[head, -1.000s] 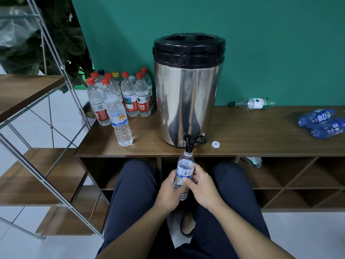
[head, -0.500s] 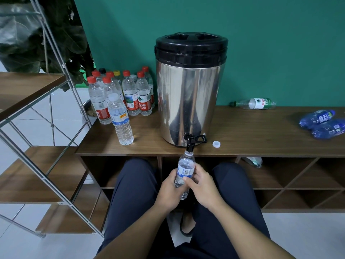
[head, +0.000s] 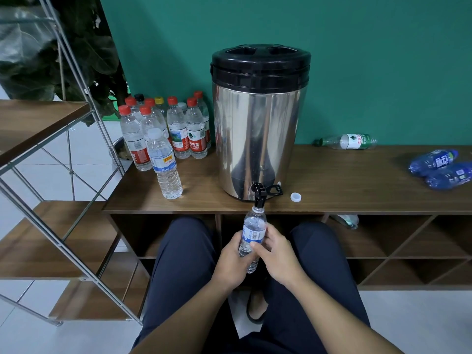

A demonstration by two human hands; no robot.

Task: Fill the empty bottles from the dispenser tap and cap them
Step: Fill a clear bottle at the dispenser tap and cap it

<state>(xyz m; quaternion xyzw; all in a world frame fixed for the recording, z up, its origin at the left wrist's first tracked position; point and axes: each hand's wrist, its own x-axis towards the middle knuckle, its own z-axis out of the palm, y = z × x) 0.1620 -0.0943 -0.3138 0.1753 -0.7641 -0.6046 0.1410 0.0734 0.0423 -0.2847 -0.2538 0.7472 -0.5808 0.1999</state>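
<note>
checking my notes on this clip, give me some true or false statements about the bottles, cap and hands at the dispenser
1. Both hands, left hand and right hand, hold the bottle under the tap. True.
2. The held bottle is capped. False: its mouth is open at the tap.
3. A loose white cap lies on the counter right of the dispenser. True.
4. The green-capped bottle stands upright. False: it lies on its side.
5. The blue bottles lie left of the dispenser. False: right.
</note>
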